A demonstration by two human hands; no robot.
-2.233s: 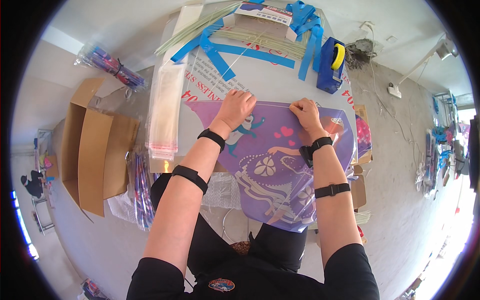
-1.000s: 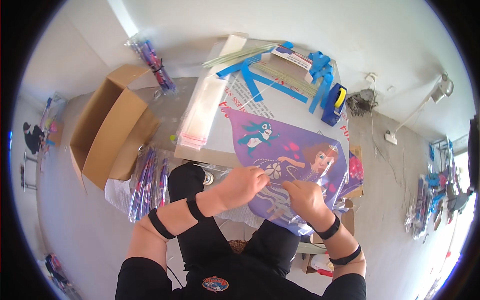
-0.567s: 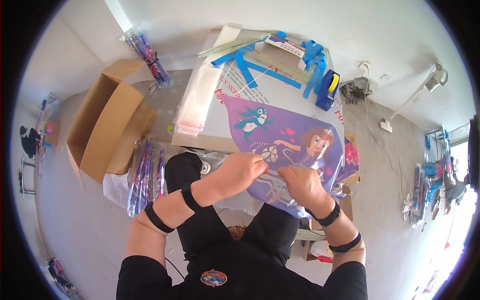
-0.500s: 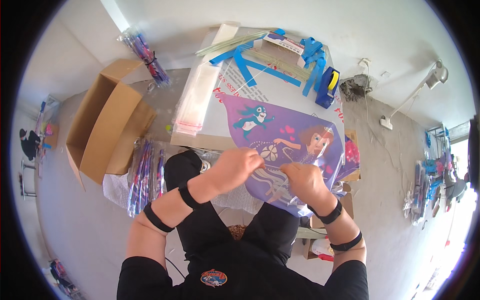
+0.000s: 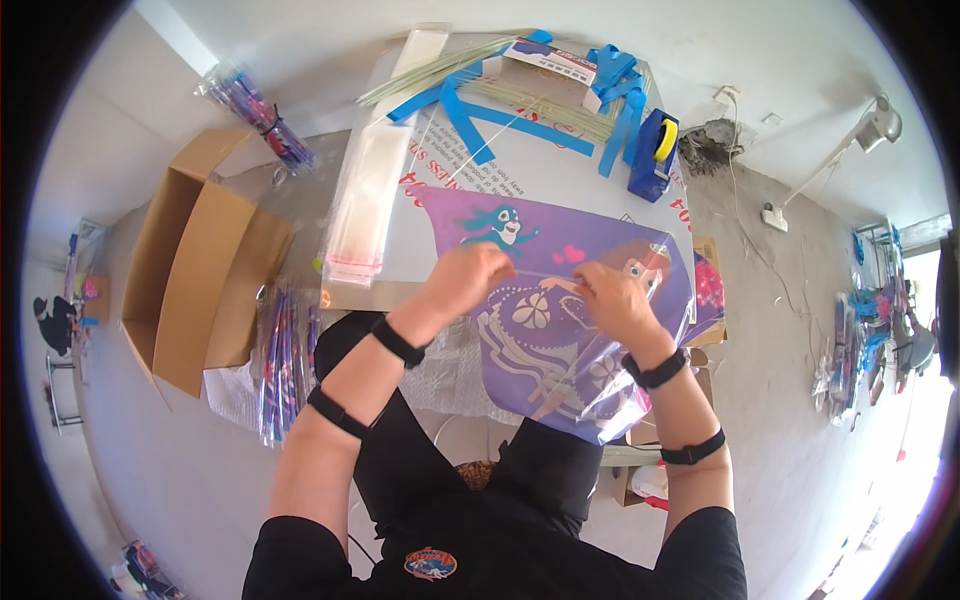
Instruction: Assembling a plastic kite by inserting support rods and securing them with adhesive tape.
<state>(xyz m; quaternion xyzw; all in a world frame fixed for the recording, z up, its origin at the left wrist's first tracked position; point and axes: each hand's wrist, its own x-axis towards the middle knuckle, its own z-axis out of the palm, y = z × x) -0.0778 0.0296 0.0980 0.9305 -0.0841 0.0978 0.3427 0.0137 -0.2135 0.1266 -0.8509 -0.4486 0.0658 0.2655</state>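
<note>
A purple printed sheet (image 5: 545,350), shaped like a kite, lies over the near right part of the table and hangs down toward my knees. It shows a red-haired figure in a gown, a blue cartoon animal and pink hearts. Above its middle, my left hand (image 5: 470,283) is closed, thumb and fingertips pinched together near the blue animal. My right hand (image 5: 612,298) is also closed in a pinch, over the figure's arm. A faint thin line seems to run between the two hands; what they hold is too fine to name.
On the table (image 5: 390,297) lie clear plastic sleeves (image 5: 372,200), thin pale rods (image 5: 430,75), blue strips (image 5: 520,128), an open small box (image 5: 550,62) and a blue tape dispenser (image 5: 652,165). An open cardboard box (image 5: 190,270) and wrapped bundles (image 5: 285,360) stand left. A lamp (image 5: 880,125) is right.
Both hands have moved away from me, up the sheet, and a little farther apart. My view has shifted slightly, and more of the gown shows now.
</note>
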